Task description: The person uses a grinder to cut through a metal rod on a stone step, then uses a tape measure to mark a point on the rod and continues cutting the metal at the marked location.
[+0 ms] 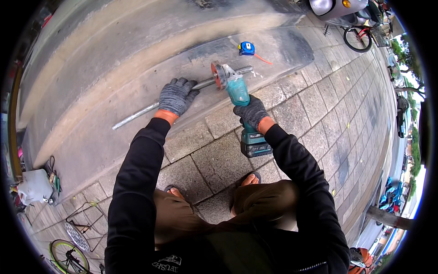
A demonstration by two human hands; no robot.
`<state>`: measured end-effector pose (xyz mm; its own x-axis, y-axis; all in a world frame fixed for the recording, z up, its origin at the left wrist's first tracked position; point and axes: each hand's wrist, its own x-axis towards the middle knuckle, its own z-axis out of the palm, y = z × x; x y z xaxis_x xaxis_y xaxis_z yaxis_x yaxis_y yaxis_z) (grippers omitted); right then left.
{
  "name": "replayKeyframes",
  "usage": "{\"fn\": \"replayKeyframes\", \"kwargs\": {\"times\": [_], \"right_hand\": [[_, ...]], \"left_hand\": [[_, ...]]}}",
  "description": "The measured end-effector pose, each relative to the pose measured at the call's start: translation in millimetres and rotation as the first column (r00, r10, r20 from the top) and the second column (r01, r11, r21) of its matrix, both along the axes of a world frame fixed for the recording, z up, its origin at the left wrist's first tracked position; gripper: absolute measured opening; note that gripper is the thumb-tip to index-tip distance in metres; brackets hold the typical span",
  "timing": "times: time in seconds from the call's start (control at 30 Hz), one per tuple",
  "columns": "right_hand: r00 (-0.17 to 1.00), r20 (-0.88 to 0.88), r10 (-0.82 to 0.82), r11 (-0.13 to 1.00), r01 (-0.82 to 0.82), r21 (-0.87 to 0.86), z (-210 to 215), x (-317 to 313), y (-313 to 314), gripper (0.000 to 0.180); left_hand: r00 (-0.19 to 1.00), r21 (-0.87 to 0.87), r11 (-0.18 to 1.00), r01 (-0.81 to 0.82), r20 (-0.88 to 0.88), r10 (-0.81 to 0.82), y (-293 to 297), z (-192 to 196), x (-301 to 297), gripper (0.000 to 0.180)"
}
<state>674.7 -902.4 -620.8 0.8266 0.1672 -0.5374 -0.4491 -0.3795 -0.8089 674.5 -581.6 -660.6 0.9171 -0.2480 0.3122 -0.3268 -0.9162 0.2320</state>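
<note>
On a low stone step lies a long grey metal rod (141, 112), running from lower left to upper right. My left hand (177, 97), in a grey knitted glove with an orange cuff, presses down over the rod and holds it. In my gloved right hand (253, 111) is a teal cordless angle grinder (238, 91), gripped round its body, with its black battery hanging below. The grinder's reddish disc (218, 75) stands across the rod near its right end. Whether the disc touches the rod or spins, I cannot tell. Some of my left fingers' undersides are hidden.
A blue tape measure (247, 48) with an orange strap rests on the step beyond the grinder. Further stone steps (137, 32) rise behind. My sandalled feet are on the paving (219, 166). At the left stand a grey container (34, 187) and a stool (77, 235); a scooter (340, 9) is top right.
</note>
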Motion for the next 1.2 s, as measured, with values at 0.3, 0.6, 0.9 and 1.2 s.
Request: {"fn": "replayKeyframes", "kwargs": {"times": [0.3, 0.6, 0.9, 1.2], "right_hand": [[1.0, -0.002, -0.003, 1.0, 0.003, 0.006, 1.6, 1.0, 2.1, 0.039], [0.999, 0.027, 0.017, 1.0, -0.017, -0.002, -2.3, 0.1, -0.8, 0.043], [0.992, 0.12, 0.041, 0.999, -0.039, -0.013, -23.4, 3.2, -5.6, 0.045], [0.969, 0.22, 0.114, 0.982, -0.076, -0.172, -35.2, 4.7, -12.4, 0.055]], "left_hand": [[1.0, 0.004, 1.0, -0.01, 0.024, 0.01, 0.4, -0.1, 0.2, 0.039], [1.0, -0.028, 1.0, 0.001, -0.02, -0.002, -2.6, 6.2, 1.7, 0.037], [0.992, 0.057, 0.998, -0.019, -0.125, 0.026, -0.3, 0.0, 7.1, 0.039], [1.0, 0.077, 0.997, 0.023, 0.005, -0.023, -0.4, -6.9, 8.8, 0.044]]}}
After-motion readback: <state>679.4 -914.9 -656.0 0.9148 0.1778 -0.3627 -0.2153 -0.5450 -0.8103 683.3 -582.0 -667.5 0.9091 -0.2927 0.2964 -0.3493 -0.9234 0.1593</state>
